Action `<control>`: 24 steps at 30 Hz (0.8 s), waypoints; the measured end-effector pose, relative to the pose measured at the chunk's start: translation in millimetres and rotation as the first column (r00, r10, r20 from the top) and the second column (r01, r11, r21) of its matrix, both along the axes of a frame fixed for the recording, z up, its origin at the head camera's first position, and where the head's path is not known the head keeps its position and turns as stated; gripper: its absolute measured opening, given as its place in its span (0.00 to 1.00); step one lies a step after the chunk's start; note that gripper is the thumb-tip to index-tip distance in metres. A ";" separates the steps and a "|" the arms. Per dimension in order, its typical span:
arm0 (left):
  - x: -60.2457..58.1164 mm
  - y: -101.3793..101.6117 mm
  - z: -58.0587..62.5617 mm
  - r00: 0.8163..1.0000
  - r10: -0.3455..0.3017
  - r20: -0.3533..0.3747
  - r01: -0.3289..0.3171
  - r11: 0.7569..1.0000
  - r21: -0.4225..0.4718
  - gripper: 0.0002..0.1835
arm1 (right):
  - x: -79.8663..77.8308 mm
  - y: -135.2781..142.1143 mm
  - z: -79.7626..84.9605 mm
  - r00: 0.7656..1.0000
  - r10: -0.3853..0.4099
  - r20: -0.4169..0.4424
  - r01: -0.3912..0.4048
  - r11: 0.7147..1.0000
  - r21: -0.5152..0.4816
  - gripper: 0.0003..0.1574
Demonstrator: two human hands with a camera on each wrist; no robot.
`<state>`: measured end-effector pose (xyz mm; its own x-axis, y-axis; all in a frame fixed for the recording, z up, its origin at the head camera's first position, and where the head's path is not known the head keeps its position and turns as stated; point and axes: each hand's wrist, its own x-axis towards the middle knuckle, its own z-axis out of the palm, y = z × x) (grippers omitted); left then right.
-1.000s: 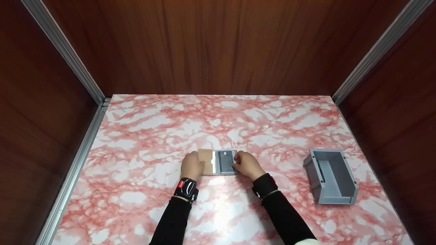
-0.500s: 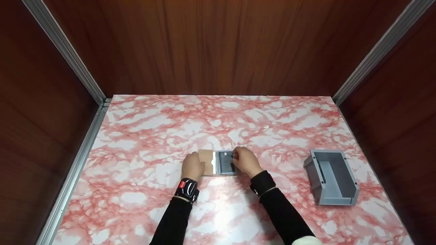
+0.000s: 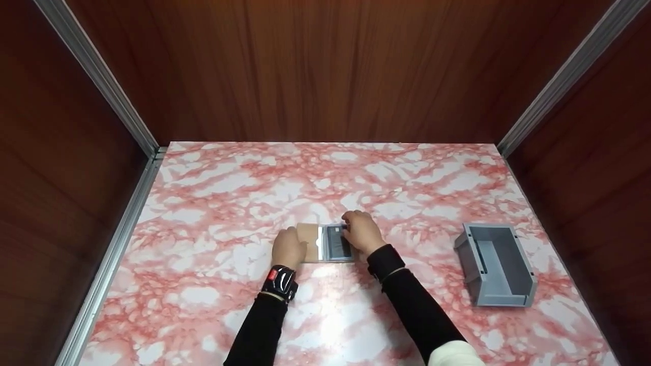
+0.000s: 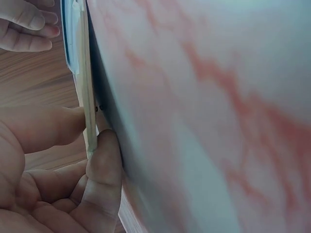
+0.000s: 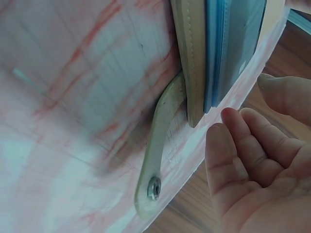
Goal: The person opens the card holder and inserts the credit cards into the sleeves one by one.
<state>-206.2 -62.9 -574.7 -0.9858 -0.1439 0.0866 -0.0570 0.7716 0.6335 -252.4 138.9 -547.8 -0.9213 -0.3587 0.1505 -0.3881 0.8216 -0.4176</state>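
Note:
An open tan card wallet (image 3: 308, 233) lies on the marbled table, its clear sleeves at the right. A dark card (image 3: 336, 245) shows in the top sleeve. My left hand (image 3: 288, 249) pinches the left cover between thumb and finger; the left wrist view shows the cover's edge (image 4: 89, 97) in that pinch. Over the wallet's right side is my right hand (image 3: 363, 234), its fingers loosely bent. In the right wrist view, its thumb and fingertips (image 5: 217, 137) stand apart beside the sleeve edges, holding nothing. A strap (image 5: 158, 136) with a metal snap sticks out from the wallet.
A grey plastic bin (image 3: 503, 300) stands on the table at the right, its low front toward me. Brown wood-grain panels (image 3: 325, 71) enclose the table at the back and sides, with metal rails (image 3: 109, 254) along the edges.
My right hand has left the right edge of the sleeves and shifted up and left across the wallet's top right corner, its fingers spreading. My left hand and the wallet have stayed nearly in place.

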 end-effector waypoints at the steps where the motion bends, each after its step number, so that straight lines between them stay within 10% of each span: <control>1: -0.1 0.2 0.0 1.000 0.001 -0.002 -0.001 1.000 -0.002 0.12 | -0.5 -0.6 -0.4 1.000 0.001 0.000 -0.001 1.000 0.002 0.17; 24: -0.1 0.0 -1.5 1.000 -0.007 -0.010 0.007 1.000 -0.003 0.13 | -5.3 -5.3 -6.6 1.000 0.019 0.006 -0.020 1.000 0.024 0.17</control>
<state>-206.2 -62.9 -576.2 -0.9859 -0.1365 0.0964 -0.0454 0.7740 0.6315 -257.7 133.6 -554.4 -0.9149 -0.3800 0.1365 -0.4018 0.8236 -0.4003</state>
